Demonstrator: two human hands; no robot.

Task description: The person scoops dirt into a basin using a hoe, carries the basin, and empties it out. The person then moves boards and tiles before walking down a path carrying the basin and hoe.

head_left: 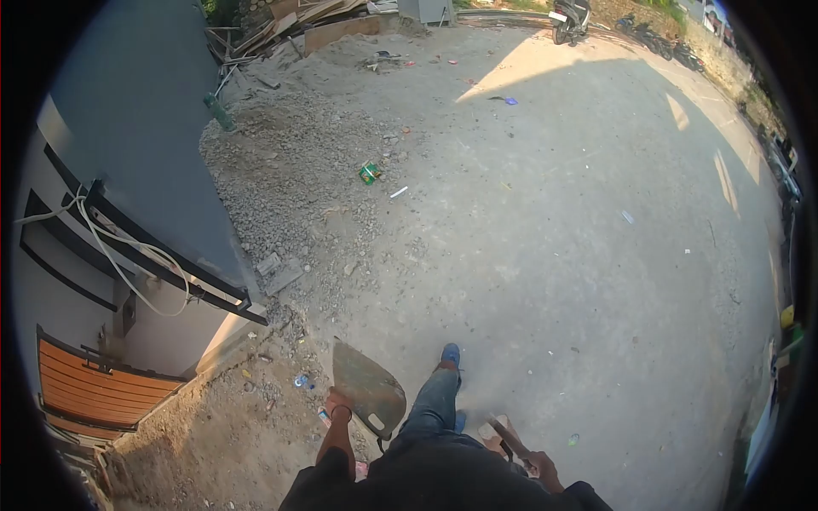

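My left hand (339, 399) is closed on the edge of a flat, worn grey-brown panel (368, 383), which hangs beside my left leg. The panel has a rounded outline and a pale slot near its lower corner. A small blue-and-white item (324, 416) shows right below my left fingers. On the other side, my right hand (542, 465) is wrapped round a brown, stick-like handle (509, 437). A pale, flat piece (501, 423) overlaps the handle's far end; I cannot tell what kind of tool it is.
Concrete ground (579, 255) stretches ahead. Gravel (290, 179) lies along the grey wall (145, 102) at left, with a green wrapper (369, 174) on it. A dark metal frame with a looped white cable (128, 238) juts out. Scrap boards (273, 30) and a parked motorbike (569, 19) stand farther off.
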